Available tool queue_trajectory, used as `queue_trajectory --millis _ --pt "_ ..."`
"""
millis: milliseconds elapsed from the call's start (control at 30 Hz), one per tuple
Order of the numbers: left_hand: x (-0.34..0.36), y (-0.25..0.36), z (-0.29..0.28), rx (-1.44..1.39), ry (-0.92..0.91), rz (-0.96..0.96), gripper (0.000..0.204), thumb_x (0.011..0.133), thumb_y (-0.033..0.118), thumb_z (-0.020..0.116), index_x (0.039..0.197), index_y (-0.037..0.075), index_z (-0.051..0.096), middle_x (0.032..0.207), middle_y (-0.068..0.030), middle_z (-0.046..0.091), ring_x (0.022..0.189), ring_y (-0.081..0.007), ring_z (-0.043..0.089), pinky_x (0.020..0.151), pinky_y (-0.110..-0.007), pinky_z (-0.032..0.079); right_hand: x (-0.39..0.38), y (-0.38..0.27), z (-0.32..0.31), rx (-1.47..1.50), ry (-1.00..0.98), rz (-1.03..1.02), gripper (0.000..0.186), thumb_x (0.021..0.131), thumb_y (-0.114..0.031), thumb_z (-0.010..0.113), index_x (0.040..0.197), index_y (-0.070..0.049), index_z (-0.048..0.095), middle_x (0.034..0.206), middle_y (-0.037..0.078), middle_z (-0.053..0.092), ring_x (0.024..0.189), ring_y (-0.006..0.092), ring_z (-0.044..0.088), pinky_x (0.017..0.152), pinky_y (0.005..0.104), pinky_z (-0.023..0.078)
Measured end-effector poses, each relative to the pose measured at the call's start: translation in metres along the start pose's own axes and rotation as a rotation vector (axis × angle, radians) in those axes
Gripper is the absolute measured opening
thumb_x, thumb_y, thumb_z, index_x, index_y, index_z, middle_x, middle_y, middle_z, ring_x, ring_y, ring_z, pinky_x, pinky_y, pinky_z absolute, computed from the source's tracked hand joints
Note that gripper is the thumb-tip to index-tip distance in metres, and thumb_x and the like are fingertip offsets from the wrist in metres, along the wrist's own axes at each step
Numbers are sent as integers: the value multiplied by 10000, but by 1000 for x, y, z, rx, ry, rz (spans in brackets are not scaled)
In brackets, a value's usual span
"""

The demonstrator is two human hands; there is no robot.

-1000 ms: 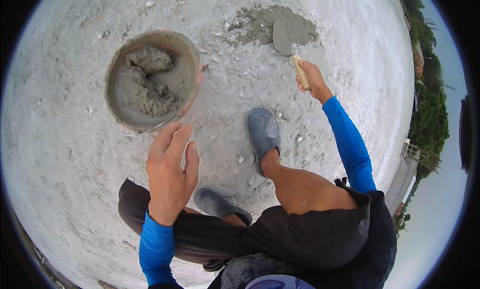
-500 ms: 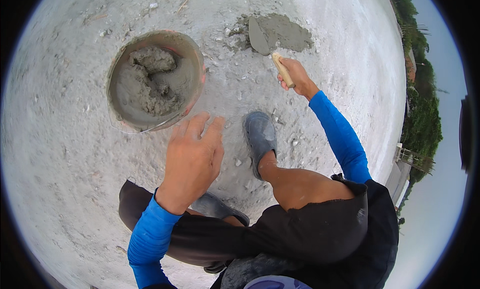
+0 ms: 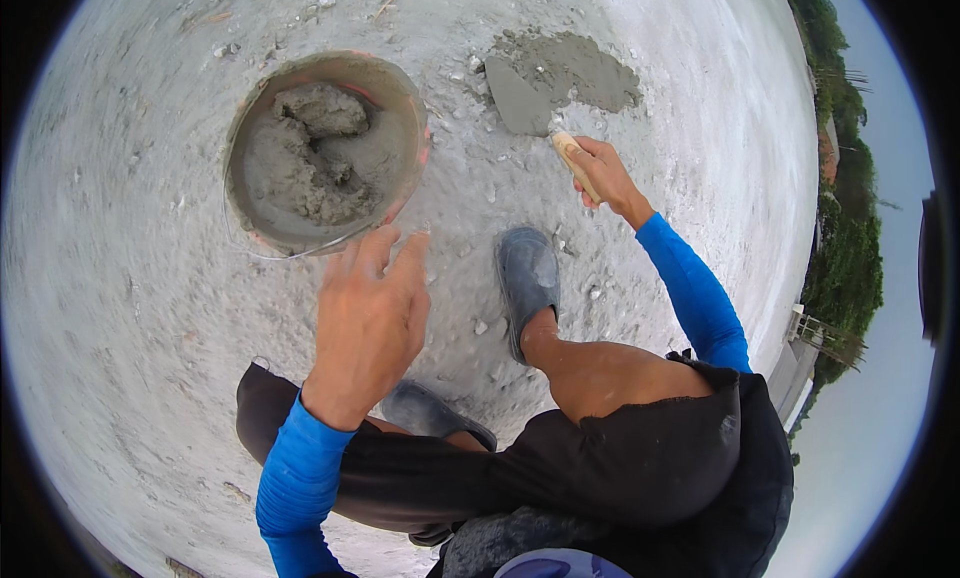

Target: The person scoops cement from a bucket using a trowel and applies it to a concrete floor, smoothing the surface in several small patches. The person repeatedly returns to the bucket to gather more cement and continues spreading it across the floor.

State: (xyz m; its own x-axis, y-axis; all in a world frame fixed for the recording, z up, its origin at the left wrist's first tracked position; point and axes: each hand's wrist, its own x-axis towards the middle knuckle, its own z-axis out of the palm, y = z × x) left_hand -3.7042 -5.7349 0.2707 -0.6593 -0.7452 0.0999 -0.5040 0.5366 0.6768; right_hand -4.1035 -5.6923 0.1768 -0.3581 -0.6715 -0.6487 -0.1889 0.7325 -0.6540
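Observation:
Wooden-handled and flat-bladed, a trowel (image 3: 522,100) is gripped in my right hand (image 3: 606,178). Its blade lies over the near-left edge of a damp grey mortar patch (image 3: 580,70) on the ground. Left of it stands a round bucket (image 3: 419,128) with a mortar-smeared rim, a thin wire handle and reddish marks. Thick wet mortar (image 3: 310,168) fills part of it, heaped in a lump. My left hand (image 3: 370,303) is just below the bucket's near rim, fingers apart, holding nothing; whether a fingertip touches the rim I cannot tell.
Pale, dusty ground (image 3: 120,278) with scattered small stones stretches around. My grey clogs (image 3: 527,273) are planted between the bucket and my knees. Along the far right are green trees (image 3: 845,228) and a fence-like structure (image 3: 828,336).
The trowel blade has turned to show its face more broadly, and my right hand has shifted slightly nearer and right. My left hand has moved a little left. The whole view has shifted slightly.

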Motion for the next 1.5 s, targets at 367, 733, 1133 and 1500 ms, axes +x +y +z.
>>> queue_trajectory --millis 367,733,1133,1500 --pt "-2 -6 -1 -2 -44 -8 419 872 39 716 1290 13 698 1268 -217 635 1092 -417 636 934 -510 526 -6 35 -4 -646 413 -509 455 1089 -367 563 1393 -40 654 705 73 623 489 163 601 399 334 458" --pt "-1 -1 6 -38 -46 3 417 868 35 716 1284 8 703 1256 -232 638 1068 -424 636 921 -512 523 -20 58 -6 -373 398 -304 491 1087 -422 570 1408 -65 675 657 48 577 437 129 539 395 314 431" --pt "-12 -2 -5 24 40 -25 327 903 -4 693 1229 19 715 1170 -202 685 975 -412 674 845 -487 550 -38 6 18 -87 248 -52 497 1081 -402 587 1394 -27 675 679 78 609 436 118 544 371 283 408" --pt "-42 -20 15 192 -485 -89 130 902 165 709 922 37 695 904 -195 690 795 -370 715 705 -490 551 -94 -191 85 -1406 260 -1107 406 949 -154 732 1340 -68 665 878 153 725 691 371 700 592 469 540"
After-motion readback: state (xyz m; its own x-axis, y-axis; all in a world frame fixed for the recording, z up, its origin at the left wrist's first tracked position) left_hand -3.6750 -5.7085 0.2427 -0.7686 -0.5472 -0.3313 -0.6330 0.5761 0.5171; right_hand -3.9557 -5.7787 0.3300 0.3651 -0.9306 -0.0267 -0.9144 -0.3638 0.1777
